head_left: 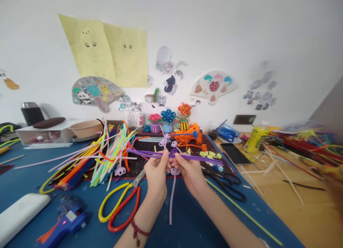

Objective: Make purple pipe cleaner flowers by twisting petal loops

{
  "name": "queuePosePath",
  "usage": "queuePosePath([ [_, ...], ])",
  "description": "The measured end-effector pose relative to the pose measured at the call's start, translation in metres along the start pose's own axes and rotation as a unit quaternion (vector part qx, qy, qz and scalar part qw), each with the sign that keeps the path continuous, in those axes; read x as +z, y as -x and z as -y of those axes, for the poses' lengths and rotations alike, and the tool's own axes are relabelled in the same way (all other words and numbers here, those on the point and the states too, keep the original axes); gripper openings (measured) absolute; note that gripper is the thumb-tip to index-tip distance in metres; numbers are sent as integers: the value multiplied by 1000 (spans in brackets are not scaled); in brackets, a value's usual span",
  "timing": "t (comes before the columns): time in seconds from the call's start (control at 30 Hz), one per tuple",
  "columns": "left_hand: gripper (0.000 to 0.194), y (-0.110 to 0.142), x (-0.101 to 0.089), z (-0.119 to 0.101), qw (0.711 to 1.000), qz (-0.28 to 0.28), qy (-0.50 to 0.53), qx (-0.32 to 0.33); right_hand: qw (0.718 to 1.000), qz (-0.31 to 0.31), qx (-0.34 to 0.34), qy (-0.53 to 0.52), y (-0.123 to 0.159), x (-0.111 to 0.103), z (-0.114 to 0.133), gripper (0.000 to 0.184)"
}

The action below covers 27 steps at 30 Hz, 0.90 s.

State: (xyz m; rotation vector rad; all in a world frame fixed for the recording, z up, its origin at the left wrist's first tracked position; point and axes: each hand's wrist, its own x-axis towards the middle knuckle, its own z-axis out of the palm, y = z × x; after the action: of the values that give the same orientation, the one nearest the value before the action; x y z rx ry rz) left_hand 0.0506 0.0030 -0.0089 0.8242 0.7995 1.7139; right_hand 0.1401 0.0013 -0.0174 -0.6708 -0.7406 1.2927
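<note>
My left hand (156,173) and my right hand (189,170) meet above the blue table, fingers closed together on a bundle of purple and lilac pipe cleaners (197,158). The bundle runs sideways from about the pile of colours on the left out past my right hand. A lilac stem (172,198) hangs down from between my hands toward me, with small lilac loops (165,140) sticking up behind. Red-and-yellow scissors (123,202) lie just left of my left wrist.
A big heap of coloured pipe cleaners (104,155) lies at left. A blue glue gun (65,221) and white box (20,212) sit near left. Black scissors (232,185), a phone (235,153), a yellow bottle (255,137) and small pipe-cleaner flowerpots (168,121) stand behind and right.
</note>
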Motion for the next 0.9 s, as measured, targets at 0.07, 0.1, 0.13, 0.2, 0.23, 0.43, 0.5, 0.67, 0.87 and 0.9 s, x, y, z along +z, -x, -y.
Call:
queuePosePath([
  [0.07, 32, -3, -1, 0, 1000, -8, 2, -7, 1000, -14, -7, 0, -2, -1, -1, 27],
  [0.1, 31, -5, -1, 0, 1000, -16, 5, -10, 1000, -22, -10, -1, -3, -2, -2, 27],
  [0.13, 31, -7, -2, 0, 1000, -27, 9, -12, 999, -30, -13, -3, -4, -3, -2, 28],
  [0.2, 29, -14, -5, -1, 999, -50, 19, -10, 999, -44, -15, -9, -7, -6, -3, 28],
  [0.23, 29, -17, -7, -3, 998, -60, 25, -7, 999, -50, -15, -11, -8, -7, -4, 28],
  [0.43, 26, -36, -23, -15, 990, -121, 69, -4, 998, -62, -17, -15, -14, -12, -9, 28],
  [0.5, 22, -39, -28, -18, 986, -140, 88, -13, 998, -62, -17, -17, -16, -13, -11, 28],
  [0.67, 15, -45, -33, -21, 976, -170, 127, -41, 998, -54, -14, -21, -19, -15, -16, 29],
  [0.87, 19, -48, -32, -22, 973, -159, 152, -62, 998, -49, -7, -35, -21, -16, -19, 30],
  [0.9, 19, -48, -31, -22, 974, -156, 154, -61, 998, -49, -5, -39, -21, -16, -19, 30],
])
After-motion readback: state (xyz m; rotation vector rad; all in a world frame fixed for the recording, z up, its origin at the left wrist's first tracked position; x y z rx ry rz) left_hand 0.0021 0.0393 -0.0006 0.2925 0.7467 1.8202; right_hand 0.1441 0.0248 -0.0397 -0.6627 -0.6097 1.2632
